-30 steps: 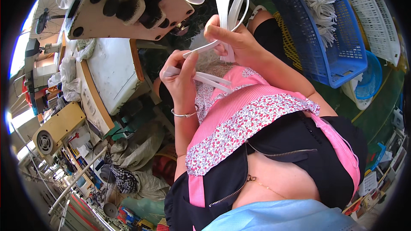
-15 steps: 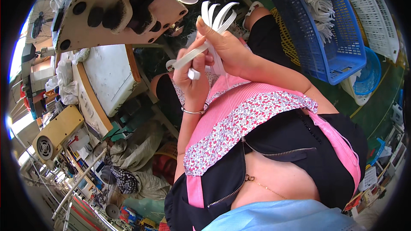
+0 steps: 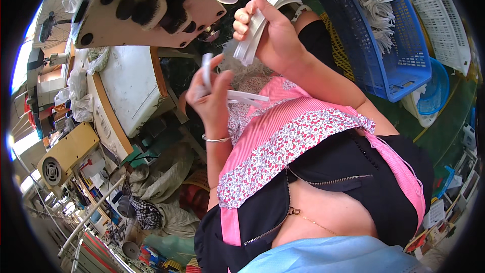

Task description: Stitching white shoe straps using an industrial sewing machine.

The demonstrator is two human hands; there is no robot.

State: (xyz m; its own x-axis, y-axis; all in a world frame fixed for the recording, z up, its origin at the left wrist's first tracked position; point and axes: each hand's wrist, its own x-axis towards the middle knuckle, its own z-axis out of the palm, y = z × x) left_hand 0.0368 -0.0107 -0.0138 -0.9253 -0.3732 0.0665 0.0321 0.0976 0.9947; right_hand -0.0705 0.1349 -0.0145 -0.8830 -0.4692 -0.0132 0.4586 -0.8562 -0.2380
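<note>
My right hand (image 3: 278, 35) is closed around a bundle of flat white strips (image 3: 249, 43), whose upper ends curve over behind the thumb. Lower and to the left, my left hand (image 3: 209, 93) grips a white strip (image 3: 248, 97) between thumb and fingers. One piece of white strip stands up by its fingers and another part sticks out to the right; I cannot tell whether they are one strip. The two hands are apart. Beneath them, whitish loose material (image 3: 242, 71) lies by the pink apron (image 3: 270, 121) on my lap.
A machine's pale underside panel (image 3: 151, 7) hangs at the upper left, beside a white-topped table (image 3: 129, 88). To the right stands a blue crate (image 3: 409, 63) with bundled white strips (image 3: 376, 12) inside. Past it are a white basket (image 3: 439, 25) and a round blue basket (image 3: 437, 91).
My hands have separated. The right hand with the bundle has moved up and right and turned; the left has moved down and left with a white strip.
</note>
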